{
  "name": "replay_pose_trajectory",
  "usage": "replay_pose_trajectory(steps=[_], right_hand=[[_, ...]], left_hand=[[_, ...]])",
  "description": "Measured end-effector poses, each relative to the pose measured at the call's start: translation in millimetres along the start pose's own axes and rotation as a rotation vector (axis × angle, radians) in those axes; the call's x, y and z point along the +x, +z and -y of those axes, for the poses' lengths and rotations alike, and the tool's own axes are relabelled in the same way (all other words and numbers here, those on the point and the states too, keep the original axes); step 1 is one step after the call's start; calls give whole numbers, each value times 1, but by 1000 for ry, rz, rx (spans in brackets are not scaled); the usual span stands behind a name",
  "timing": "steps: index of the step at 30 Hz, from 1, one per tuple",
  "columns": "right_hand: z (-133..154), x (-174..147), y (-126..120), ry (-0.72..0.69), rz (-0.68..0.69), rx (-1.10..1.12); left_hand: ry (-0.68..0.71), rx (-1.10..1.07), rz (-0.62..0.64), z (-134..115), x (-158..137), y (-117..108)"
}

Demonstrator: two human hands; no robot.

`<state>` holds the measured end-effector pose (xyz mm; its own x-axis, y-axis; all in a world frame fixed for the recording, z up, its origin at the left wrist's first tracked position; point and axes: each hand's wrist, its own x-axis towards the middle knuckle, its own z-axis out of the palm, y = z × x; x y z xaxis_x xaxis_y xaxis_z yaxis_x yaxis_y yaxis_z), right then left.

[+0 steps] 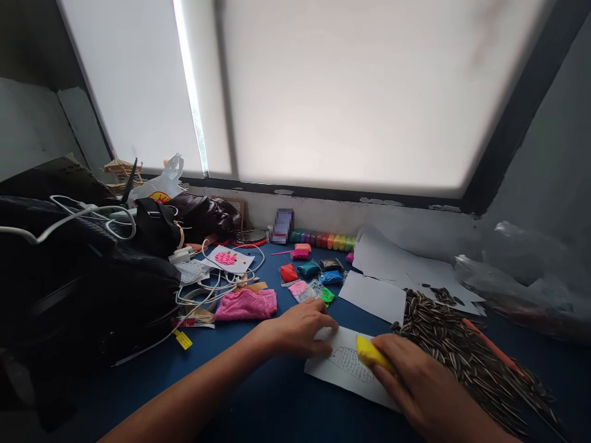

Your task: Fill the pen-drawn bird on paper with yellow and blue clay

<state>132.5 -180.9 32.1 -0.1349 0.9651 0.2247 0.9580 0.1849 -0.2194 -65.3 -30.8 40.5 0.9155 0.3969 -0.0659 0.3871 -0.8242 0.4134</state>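
Note:
My right hand (pixel 410 372) is closed around a yellow clay packet (pixel 369 352), holding it over the right part of a white sheet with a drawing (pixel 339 363). The drawing is a rounded outline filled with small scale-like marks. At the sheet's upper left, my left hand (pixel 305 326) has its fingers apart and bent, the thumb and fingertips resting on or just above the paper. Just beyond the left hand lie a green clay packet (pixel 327 296) and a pink one (pixel 299 289), with red (pixel 289 273), teal (pixel 308 269) and blue (pixel 331 277) packets further back.
To the right spreads a heap of striped sunflower seeds (pixel 452 344) with an orange stick (pixel 494 347) across it. White paper sheets (pixel 373 295) lie behind. At left are a pink cloth (pixel 247 304), white cables (pixel 203 295) and a black bag (pixel 92 277). A phone (pixel 282 226) leans against the wall.

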Motion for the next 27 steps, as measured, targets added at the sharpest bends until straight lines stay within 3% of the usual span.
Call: replay_pose_trajectory(steps=[5, 11, 14, 17, 22, 25, 27], right_hand=[[-15, 3, 24, -27, 15, -129], [-32, 8, 19, 10, -52, -112], [-31, 7, 14, -11, -153, -109], [-21, 5, 14, -118, -294, -118], [-7, 6, 14, -383, -325, -98], [-17, 3, 6, -207, -264, -221], [-32, -2, -2, 139, -5, -306]], left_hand=[[50, 64, -14, -2, -1, 4], [54, 105, -45, -6, 2, 9], [45, 34, -191, -6, 4, 12], [58, -197, -350, -10, 5, 16], [138, -705, -76, -22, 8, 22], [-5, -721, -215, -17, 14, 22], [-97, -566, -367, -6, 17, 21]])
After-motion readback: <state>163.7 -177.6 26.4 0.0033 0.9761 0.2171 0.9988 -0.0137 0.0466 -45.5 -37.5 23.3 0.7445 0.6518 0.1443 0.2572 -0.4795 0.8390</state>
